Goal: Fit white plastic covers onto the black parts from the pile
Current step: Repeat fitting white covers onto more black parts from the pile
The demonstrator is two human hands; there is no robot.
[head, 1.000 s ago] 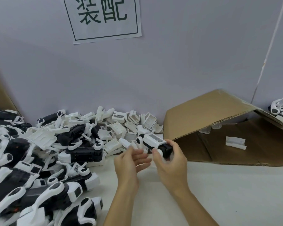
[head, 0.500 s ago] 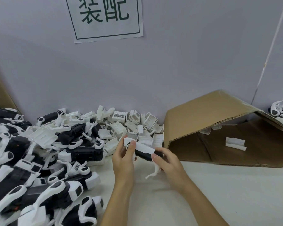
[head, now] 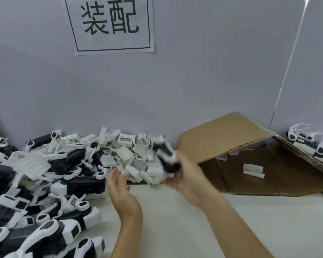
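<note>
One black part (head: pixel 167 161), blurred, held in right hand (head: pixel 190 175) grip | left hand (head: pixel 119 190) relaxed, empty, 9 o'clock of it | looks light, stiff plastic; I'd hold the body, not the thin white arms

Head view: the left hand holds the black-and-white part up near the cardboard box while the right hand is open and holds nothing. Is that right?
Not quite: the hands are swapped. In the head view the right hand grips the blurred black-and-white part near the cardboard box, and the left hand is open and holds nothing.
</note>
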